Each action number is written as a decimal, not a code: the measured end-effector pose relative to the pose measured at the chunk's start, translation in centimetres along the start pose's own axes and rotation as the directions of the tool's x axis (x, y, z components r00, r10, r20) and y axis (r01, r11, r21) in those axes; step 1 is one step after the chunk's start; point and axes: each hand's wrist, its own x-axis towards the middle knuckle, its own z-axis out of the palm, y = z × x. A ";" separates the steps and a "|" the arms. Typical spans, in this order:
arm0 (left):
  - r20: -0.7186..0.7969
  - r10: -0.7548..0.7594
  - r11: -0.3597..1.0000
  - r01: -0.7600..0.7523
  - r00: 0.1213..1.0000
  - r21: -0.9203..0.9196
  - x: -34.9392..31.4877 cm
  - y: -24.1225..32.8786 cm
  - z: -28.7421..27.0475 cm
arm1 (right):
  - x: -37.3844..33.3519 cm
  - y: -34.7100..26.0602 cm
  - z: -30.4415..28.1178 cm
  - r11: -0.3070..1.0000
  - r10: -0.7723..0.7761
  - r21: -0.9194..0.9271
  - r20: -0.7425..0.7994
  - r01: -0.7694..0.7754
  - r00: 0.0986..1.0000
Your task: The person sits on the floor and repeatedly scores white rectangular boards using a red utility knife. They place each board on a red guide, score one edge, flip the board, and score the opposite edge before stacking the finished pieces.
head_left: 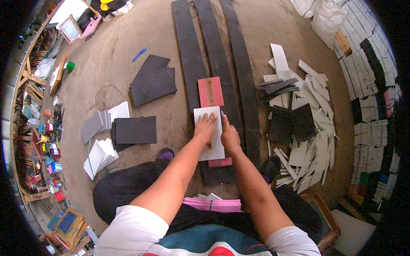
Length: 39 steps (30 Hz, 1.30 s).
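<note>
A white rectangular sheet (210, 147) lies in front of me, over a pink board (220, 162) whose near end shows below it. My left hand (206, 128) presses flat on the sheet with its fingers spread. Along the sheet's right edge, my right hand (230, 136) is closed around a slim cutter-like tool (222, 113); only a bit of its tip shows by the index finger. A pink piece with a worn brown stripe (210, 91) sits just beyond the sheet. Long black strips (213, 47) run away from me underneath.
Black sheets (136, 130) and white sheets (100, 158) lie to the left, near a blue pen (139, 54). White offcuts (314, 149) heap up on the right. Pink sheets (213, 205) are between my legs. Paint cans (53, 151) line the left; stacked white bundles (369, 106) form the right side.
</note>
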 end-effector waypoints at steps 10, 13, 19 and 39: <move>-0.023 -0.007 0.994 0.004 1.000 -0.111 -1.1 -1.0 -0.2 | 3.6 -1.6 1.7 1.000 -0.014 0.000 0.006 0.014 1.000; -0.079 -0.018 0.994 0.010 0.997 -0.104 -0.7 -1.0 1.0 | 4.0 -1.5 2.1 1.000 -0.013 -0.013 0.014 0.013 1.000; -0.004 0.001 0.998 -0.001 1.000 -0.055 -0.6 -0.9 0.6 | 4.2 -2.6 1.1 0.999 0.017 -0.040 0.061 -0.015 0.998; 0.050 -0.021 0.999 0.019 0.999 0.033 -1.4 -0.2 -1.4 | -13.8 3.1 4.0 0.993 0.107 -0.067 0.180 -0.096 0.978</move>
